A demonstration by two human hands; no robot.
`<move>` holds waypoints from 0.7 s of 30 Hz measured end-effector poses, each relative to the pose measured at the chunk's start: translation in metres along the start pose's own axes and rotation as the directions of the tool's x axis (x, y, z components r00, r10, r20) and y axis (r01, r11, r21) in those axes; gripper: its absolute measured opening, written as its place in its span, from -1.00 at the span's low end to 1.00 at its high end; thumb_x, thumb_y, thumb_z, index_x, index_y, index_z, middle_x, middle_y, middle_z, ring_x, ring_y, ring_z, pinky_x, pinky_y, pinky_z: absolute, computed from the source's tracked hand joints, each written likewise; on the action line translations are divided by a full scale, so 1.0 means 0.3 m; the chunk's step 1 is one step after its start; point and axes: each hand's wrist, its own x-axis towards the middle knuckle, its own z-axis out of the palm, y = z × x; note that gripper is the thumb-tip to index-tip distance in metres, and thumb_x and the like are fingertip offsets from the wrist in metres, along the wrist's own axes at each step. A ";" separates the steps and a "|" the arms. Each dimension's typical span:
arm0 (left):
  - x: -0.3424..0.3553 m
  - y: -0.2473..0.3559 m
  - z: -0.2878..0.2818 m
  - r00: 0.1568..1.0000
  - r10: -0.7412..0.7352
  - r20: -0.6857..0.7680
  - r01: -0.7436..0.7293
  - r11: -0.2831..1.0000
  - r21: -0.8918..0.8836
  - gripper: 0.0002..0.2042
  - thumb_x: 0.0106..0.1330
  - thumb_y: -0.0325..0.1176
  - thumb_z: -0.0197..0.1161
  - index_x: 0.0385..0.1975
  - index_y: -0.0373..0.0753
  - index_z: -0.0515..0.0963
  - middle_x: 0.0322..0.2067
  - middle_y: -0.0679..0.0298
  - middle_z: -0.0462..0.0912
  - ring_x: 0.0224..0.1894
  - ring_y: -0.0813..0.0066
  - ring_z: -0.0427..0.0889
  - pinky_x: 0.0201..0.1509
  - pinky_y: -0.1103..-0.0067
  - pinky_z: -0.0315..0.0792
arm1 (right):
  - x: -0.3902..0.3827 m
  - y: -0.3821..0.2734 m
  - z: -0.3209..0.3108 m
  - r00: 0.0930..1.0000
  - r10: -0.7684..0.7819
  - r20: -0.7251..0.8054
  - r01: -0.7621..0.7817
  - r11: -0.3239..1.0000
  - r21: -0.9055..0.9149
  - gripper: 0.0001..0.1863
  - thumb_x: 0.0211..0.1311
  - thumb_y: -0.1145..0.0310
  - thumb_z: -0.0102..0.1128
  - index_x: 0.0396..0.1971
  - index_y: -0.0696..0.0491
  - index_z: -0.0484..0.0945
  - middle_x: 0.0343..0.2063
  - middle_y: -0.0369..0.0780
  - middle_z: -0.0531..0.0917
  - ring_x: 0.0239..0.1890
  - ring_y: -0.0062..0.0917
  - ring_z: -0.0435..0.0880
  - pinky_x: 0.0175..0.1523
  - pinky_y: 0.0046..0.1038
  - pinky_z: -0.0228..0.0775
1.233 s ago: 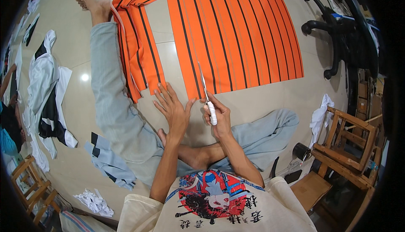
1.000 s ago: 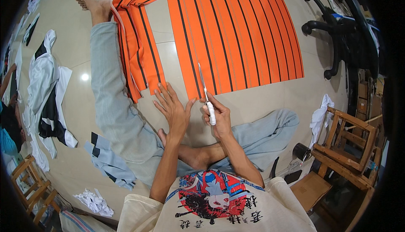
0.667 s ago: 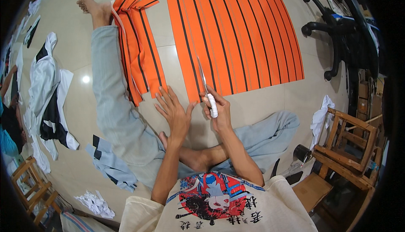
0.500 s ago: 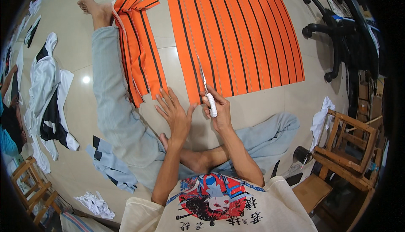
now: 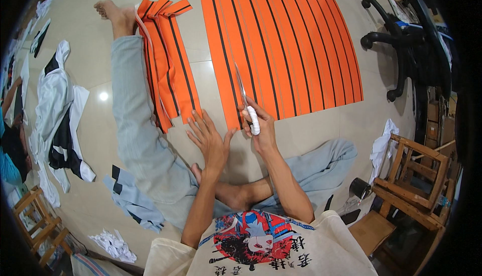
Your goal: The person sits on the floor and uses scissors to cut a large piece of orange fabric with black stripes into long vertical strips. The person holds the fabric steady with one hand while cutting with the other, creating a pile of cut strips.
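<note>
A large orange fabric sheet [image 5: 311, 55] with black and thin grey stripes lies flat on the floor ahead of me. My right hand [image 5: 264, 131] grips scissors [image 5: 254, 119] with white-wrapped handles at its near edge. Their slim blades point away from me over the sheet, close to its left side. My left hand [image 5: 212, 143] is spread open, palm down, its fingertips at the near end of the orange striped strips [image 5: 161, 65]. Its thumb reaches toward the sheet's near left corner. The strips lie bunched and overlapping beside my outstretched left leg.
White and black garments [image 5: 60, 110] lie on the floor at left, with a light blue cloth piece [image 5: 133, 195] nearer me. A black wheeled chair base [image 5: 396, 42] stands at far right. Wooden stools [image 5: 416, 175] and a black cup-like object [image 5: 359, 186] sit at right.
The whole view has shifted slightly, with the fabric lower in the picture. The scissors' handle has turned a little in my right hand. My left hand stays by the strips.
</note>
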 end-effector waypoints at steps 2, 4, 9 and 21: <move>0.000 -0.006 0.009 1.000 -0.004 0.003 0.004 1.000 0.020 0.08 0.31 0.27 0.20 0.54 -0.41 -0.17 0.55 -0.20 -0.39 0.57 -0.28 -0.47 0.49 -0.19 -0.49 | 0.024 -0.003 0.004 1.000 0.008 0.004 -0.008 1.000 -0.009 -0.42 0.23 0.51 0.37 0.28 0.20 0.48 -0.26 -0.22 0.67 -0.65 -0.76 0.48 -0.67 -0.71 0.19; -0.001 -0.010 0.012 1.000 -0.007 0.003 0.006 1.000 0.027 0.09 0.30 0.31 0.18 0.53 -0.42 -0.15 0.55 -0.20 -0.39 0.57 -0.29 -0.47 0.49 -0.19 -0.49 | 0.038 -0.005 0.008 1.000 -0.003 0.017 0.003 1.000 -0.010 -0.42 0.24 0.50 0.37 0.28 0.18 0.48 -0.27 -0.23 0.67 -0.65 -0.77 0.48 -0.68 -0.70 0.20; -0.004 -0.003 0.011 1.000 -0.009 -0.008 0.009 1.000 0.021 0.07 0.30 0.17 0.28 0.55 -0.38 -0.19 0.56 -0.18 -0.39 0.58 -0.23 -0.49 0.50 -0.18 -0.49 | 0.058 0.009 0.007 1.000 -0.023 0.016 0.024 0.999 -0.045 -0.42 0.24 0.46 0.40 0.28 0.14 0.50 -0.26 -0.22 0.69 -0.64 -0.76 0.49 -0.66 -0.69 0.25; -0.026 0.000 -0.001 1.000 -0.027 -0.001 0.027 0.998 0.055 0.09 0.27 0.19 0.31 0.54 -0.40 -0.16 0.56 -0.18 -0.35 0.58 -0.25 -0.43 0.51 -0.18 -0.44 | 0.075 -0.025 0.040 1.000 -0.003 -0.004 0.003 1.000 -0.031 -0.39 0.23 0.45 0.39 0.30 0.20 0.46 -0.32 -0.24 0.68 -0.64 -0.77 0.47 -0.64 -0.70 0.18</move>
